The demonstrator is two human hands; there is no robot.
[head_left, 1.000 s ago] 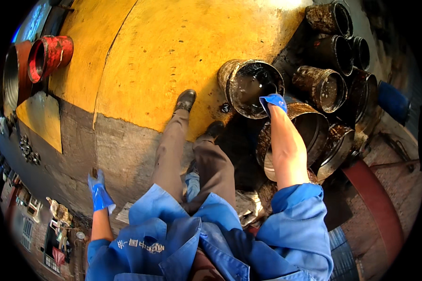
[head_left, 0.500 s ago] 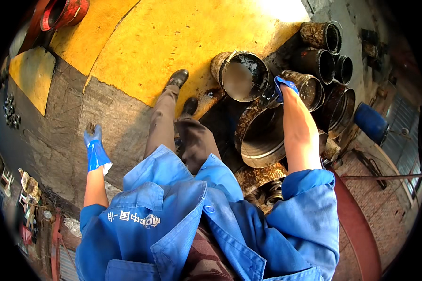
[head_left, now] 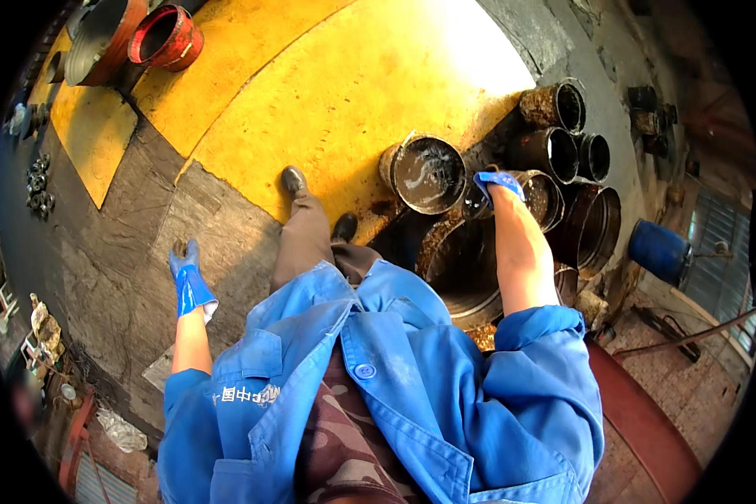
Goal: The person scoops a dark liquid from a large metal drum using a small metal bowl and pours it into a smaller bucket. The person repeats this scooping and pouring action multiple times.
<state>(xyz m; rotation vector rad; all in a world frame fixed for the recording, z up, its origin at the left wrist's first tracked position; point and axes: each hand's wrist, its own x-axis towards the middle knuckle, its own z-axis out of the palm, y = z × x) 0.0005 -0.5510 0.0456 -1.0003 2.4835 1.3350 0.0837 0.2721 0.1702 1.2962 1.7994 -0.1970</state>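
Observation:
My right hand [head_left: 497, 184], in a blue glove, reaches out over a cluster of rusty, greasy metal pipe sections. Its fingers rest at the rim between a dark short pipe piece [head_left: 428, 174] lying on the yellow floor and another pipe [head_left: 543, 195] just right of it. Whether the fingers grip a rim is hidden. Below my forearm sits a large open steel ring [head_left: 459, 273]. My left hand [head_left: 187, 273], also in a blue glove, hangs free over the grey floor with fingers apart, holding nothing. My shoes [head_left: 294, 181] stand at the yellow edge.
More pipe sections [head_left: 563, 107] stack at the upper right. A blue drum [head_left: 659, 250] stands at the right. Red-painted pipe fittings [head_left: 166, 38] lie at the upper left, small metal parts [head_left: 35, 181] at the far left. The floor is yellow-painted [head_left: 328, 92] and grey [head_left: 118, 227].
The view has swung as I stepped; my right hand stays at the pipe rims, shifting from the big ring's edge toward the smaller pipes. My left hand swung outward and higher.

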